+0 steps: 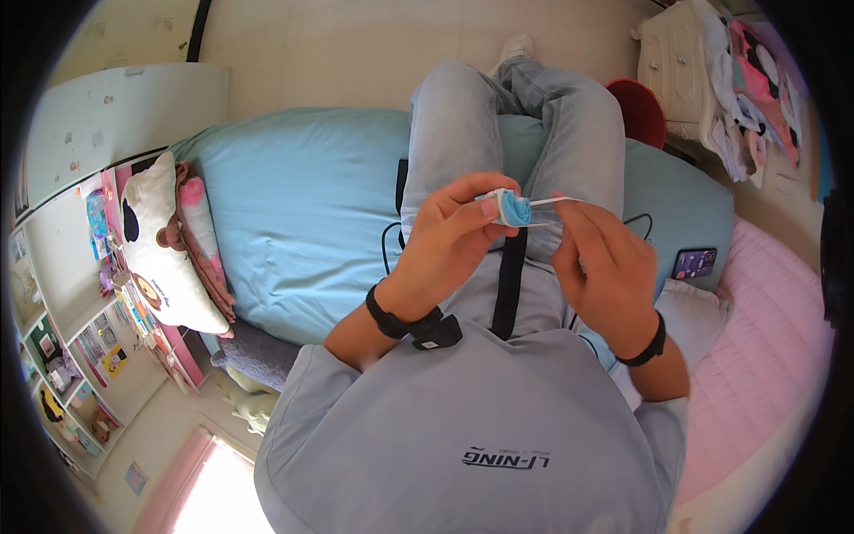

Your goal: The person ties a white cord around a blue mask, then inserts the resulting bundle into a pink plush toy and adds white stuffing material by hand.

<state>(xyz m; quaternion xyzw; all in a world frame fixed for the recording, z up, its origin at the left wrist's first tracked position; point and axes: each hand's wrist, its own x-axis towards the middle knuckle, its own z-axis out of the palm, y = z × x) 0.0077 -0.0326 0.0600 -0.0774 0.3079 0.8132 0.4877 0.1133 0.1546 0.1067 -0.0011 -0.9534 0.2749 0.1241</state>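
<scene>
A blue disposable face mask [516, 208], rolled into a small bundle, is pinched between the thumb and fingers of my left hand [448, 233]. From the bundle's right side its white elastic ear loop [550, 200] stretches across to my right hand [600, 260]. The fingertips of that hand hold the loop's far end, with the other fingers curled below. Both hands are above my lap, and each wrist wears a black band. How the mask's inner layers lie is hidden by the roll.
I sit on a bed with a light blue sheet [300, 193]. A white pillow [157, 247] lies at the left. To the right are a phone [694, 263] and a pink quilted cover [754, 360]. Beyond my knees stand a red bin [637, 112] and a cream cabinet [670, 73].
</scene>
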